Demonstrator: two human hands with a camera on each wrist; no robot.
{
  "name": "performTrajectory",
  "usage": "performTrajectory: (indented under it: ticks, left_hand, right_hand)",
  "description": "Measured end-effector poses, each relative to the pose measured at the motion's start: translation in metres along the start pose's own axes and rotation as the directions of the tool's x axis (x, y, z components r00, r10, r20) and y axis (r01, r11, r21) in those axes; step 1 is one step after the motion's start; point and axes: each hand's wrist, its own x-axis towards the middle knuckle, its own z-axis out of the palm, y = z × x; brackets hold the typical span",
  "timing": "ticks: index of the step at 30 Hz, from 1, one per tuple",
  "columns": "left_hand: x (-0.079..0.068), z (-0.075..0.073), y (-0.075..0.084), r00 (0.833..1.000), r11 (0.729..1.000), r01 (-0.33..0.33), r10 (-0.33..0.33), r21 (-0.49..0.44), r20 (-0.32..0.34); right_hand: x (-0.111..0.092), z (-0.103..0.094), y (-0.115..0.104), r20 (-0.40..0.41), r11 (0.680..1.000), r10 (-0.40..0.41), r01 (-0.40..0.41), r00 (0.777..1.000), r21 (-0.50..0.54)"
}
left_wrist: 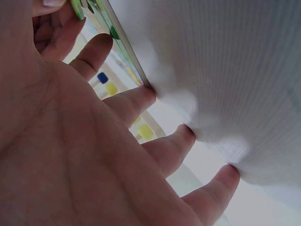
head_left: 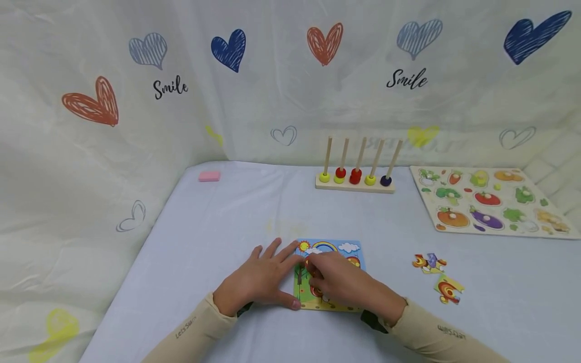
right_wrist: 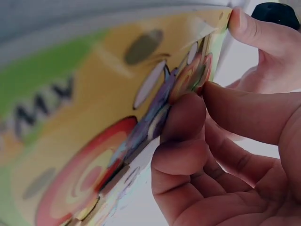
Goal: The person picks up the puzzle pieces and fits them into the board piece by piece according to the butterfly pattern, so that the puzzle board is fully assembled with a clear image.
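A jigsaw board (head_left: 313, 303) with a sun, rainbow, clouds and tree lies flat on the white tabletop. My left hand (head_left: 263, 280) is at its left side with spread fingers; the thumb touches the lower left corner, and other fingertips press the cloth, as the left wrist view shows. Over the board's middle, my right hand (head_left: 338, 277) pinches a small puzzle piece (right_wrist: 203, 77) between thumb and index finger, right at the picture surface. Most of that piece is hidden by the fingers. Two loose puzzle pieces, one with purple (head_left: 432, 263) and one orange-red (head_left: 449, 289), lie to the right.
Behind the board stands a wooden bead counter (head_left: 355, 185) with upright pegs and coloured beads. A vegetable peg puzzle board (head_left: 495, 201) lies at the back right. A pink block (head_left: 209, 176) sits at the back left. A heart-printed curtain (head_left: 281, 91) hangs behind the table.
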Motion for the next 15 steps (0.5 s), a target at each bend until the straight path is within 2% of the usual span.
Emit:
performTrajectory:
  ticks: [5, 11, 15]
  left_hand:
    - [-0.0007, -0.0001, 0.0004, 1.0, 1.0, -0.004, 0.004, -0.007, -0.009]
    - [-0.0014, 0.0001, 0.0006, 1.0, 1.0, -0.001, 0.001, -0.017, -0.023]
    - [-0.0016, 0.0003, 0.0007, 1.0, 1.0, 0.001, -0.001, -0.019, -0.022]
  right_hand:
    - [0.0002, -0.0003, -0.0007, 0.006, 0.999, 0.001, -0.001, 1.0, -0.038]
    - [0.0023, -0.0007, -0.0007, 0.023, 0.996, 0.06, -0.059, 0.998, -0.062]
    - [0.0031, -0.0022, 0.0005, 0.037, 0.997, 0.032, -0.029, 0.999, -0.068]
